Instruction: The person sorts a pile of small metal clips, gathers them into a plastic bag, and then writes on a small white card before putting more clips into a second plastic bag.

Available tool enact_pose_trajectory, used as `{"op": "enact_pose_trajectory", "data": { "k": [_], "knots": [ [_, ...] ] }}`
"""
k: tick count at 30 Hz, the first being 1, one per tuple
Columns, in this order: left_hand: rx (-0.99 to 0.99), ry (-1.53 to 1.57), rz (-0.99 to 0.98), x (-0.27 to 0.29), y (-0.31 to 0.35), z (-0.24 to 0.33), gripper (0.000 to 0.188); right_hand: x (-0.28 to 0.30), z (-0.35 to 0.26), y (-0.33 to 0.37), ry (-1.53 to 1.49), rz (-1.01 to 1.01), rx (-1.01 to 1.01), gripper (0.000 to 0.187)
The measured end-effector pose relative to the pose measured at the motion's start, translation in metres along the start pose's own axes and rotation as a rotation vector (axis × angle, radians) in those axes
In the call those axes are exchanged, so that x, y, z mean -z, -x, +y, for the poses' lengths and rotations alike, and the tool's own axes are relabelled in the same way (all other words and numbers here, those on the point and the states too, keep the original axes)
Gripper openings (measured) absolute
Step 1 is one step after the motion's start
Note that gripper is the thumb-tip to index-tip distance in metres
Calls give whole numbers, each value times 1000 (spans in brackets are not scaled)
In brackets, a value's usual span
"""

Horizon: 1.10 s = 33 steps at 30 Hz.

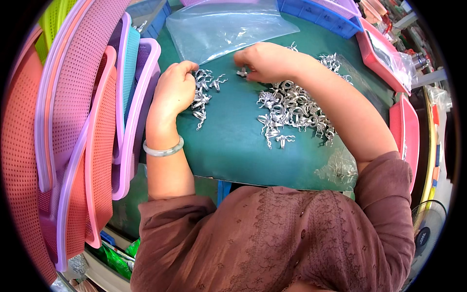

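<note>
Piece in the fingertips: a small curly silver metal piece (241, 73), over the gap between two groups of similar pieces.
Right hand: the right hand (268, 62) pinches that piece between thumb and forefinger.
Left hand: the left hand (175, 87) curves over the upper edge of the smaller group; whether it pinches anything is hidden.
Smaller group: a loose, narrow scatter of silver metal rings with wavy ends (201, 100), just beside the left hand.
Larger pile: a broad, overlapping heap of the same silver rings (297, 108), partly under the right forearm.
Progress: probably midway, since pieces lie in both groups and one is between them; most are in the larger pile, but which group counts as finished does not show.
Bag: a clear, bluish plastic bag (219, 30) lies flat beyond the hands; no packing is visible at this moment.
Surface: a green-topped table (224, 153) carries both groups and the bag.
Edges: nested purple and coral perforated plastic baskets (78, 73) stand at left; a blue plastic crate (318, 18) sits at the far side.
</note>
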State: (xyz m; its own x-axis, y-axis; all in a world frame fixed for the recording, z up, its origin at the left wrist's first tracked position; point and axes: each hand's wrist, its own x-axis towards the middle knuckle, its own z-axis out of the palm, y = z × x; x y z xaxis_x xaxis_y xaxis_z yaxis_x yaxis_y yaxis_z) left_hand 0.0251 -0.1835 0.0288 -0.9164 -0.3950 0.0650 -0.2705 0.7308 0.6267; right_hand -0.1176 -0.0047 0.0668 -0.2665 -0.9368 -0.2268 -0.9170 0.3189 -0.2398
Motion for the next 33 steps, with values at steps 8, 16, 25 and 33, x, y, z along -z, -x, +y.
{"op": "enact_pose_trajectory", "data": {
  "k": [8, 16, 25, 33],
  "knots": [
    [-32, 224, -106, -10, -2, 0, 30, 9, -1, 6, 37, -40, 40, 45],
    [0, 420, -174, -12, -4, 1, 42, -31, -18, -11, -170, 255, 310, 57],
    [-16, 428, -307, -12, 0, 13, 40, -22, 0, 12, -108, 163, 188, 22],
    [-86, 368, -322, -14, 1, 16, 34, -22, 3, 23, -82, 161, 98, 19]
  ]
}}
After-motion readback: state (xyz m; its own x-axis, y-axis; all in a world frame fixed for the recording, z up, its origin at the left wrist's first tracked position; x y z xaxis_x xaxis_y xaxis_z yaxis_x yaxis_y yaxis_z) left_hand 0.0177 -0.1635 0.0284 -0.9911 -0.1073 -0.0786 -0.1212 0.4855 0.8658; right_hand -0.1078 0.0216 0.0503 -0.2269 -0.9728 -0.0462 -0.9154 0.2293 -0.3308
